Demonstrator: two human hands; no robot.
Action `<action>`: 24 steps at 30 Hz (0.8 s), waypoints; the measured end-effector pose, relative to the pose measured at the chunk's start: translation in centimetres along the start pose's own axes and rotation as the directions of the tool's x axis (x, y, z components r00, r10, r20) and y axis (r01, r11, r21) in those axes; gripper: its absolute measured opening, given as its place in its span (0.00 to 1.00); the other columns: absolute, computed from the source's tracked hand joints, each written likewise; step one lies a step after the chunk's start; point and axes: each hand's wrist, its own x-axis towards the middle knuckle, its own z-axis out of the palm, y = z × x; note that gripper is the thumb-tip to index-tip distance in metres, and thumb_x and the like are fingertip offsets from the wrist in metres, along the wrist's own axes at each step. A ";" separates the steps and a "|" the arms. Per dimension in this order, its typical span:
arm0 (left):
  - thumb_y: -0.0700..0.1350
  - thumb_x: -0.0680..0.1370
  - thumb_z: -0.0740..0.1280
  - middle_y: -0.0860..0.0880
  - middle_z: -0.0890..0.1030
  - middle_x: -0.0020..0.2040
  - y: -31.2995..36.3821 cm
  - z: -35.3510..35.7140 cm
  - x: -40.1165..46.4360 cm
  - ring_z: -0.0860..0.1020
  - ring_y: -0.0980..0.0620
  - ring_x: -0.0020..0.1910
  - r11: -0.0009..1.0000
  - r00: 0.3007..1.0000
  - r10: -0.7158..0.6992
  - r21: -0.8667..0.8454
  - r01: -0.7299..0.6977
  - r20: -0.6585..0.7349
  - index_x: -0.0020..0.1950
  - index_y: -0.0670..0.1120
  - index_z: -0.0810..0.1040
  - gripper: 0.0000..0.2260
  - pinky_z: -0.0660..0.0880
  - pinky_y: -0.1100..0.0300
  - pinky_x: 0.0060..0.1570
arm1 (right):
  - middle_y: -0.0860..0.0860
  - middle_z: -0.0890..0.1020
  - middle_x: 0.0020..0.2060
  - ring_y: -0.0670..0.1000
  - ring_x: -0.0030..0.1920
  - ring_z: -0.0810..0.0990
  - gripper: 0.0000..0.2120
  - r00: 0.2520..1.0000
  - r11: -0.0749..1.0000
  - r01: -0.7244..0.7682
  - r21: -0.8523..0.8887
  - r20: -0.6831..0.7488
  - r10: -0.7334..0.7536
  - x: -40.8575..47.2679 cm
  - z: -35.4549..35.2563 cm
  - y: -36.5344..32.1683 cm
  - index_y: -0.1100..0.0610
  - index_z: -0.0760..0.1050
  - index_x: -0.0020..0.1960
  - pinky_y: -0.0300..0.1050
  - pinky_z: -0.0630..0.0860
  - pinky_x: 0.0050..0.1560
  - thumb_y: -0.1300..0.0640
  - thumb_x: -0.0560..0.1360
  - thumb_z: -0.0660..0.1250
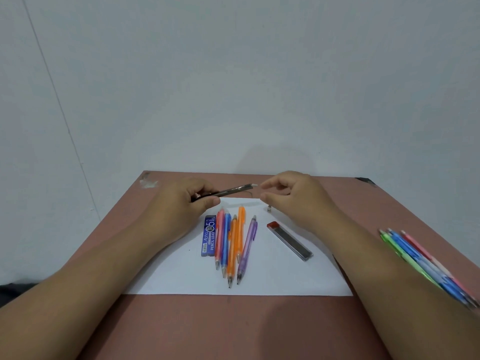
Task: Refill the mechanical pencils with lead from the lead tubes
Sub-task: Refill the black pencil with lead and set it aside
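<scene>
Gripping a dark translucent mechanical pencil (228, 190) just above centre frame, the left hand (179, 203) has its fingers wrapped round the barrel, white end pointing right. The right hand (291, 196) hovers beside that end, thumb and forefinger apart, grasping nothing I can make out. Below them, on the white paper sheet (272, 279), lie five coloured pencils (232, 245), a blue lead tube (209, 236) touching their left side, and a clear red-capped lead tube (289, 240) to the right. More pencils (415, 258) rest at right frame on the reddish-brown table (233, 328).
</scene>
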 end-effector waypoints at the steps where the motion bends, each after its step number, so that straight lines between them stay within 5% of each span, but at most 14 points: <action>1: 0.51 0.78 0.71 0.59 0.83 0.44 0.0 0.0 0.0 0.77 0.62 0.47 1.000 1.000 0.000 -0.003 0.000 0.002 0.49 0.58 0.81 0.02 0.76 0.62 0.42 | 0.37 0.81 0.50 0.35 0.53 0.76 0.04 0.999 0.999 0.030 0.023 -0.013 -0.030 0.0 0.0 -0.3 0.43 0.83 0.51 0.33 0.70 0.45 0.49 0.76 0.75; 16: 0.52 0.78 0.70 0.61 0.82 0.44 0.0 0.2 0.1 0.77 0.64 0.47 1.000 1.000 -0.021 -0.009 0.021 0.022 0.50 0.60 0.80 0.03 0.76 0.63 0.42 | 0.43 0.85 0.41 0.43 0.44 0.81 0.03 0.996 0.984 0.038 0.173 -0.083 -0.024 0.3 0.4 -0.7 0.47 0.85 0.42 0.34 0.77 0.41 0.50 0.75 0.75; 24: 0.51 0.79 0.71 0.61 0.82 0.43 0.0 0.1 0.0 0.77 0.64 0.46 1.000 1.000 -0.020 -0.009 0.020 0.014 0.50 0.59 0.80 0.03 0.74 0.65 0.39 | 0.36 0.82 0.38 0.35 0.41 0.78 0.06 0.998 0.974 -0.036 -0.223 0.040 0.046 0.7 -1.5 0.6 0.44 0.85 0.40 0.33 0.70 0.39 0.52 0.75 0.73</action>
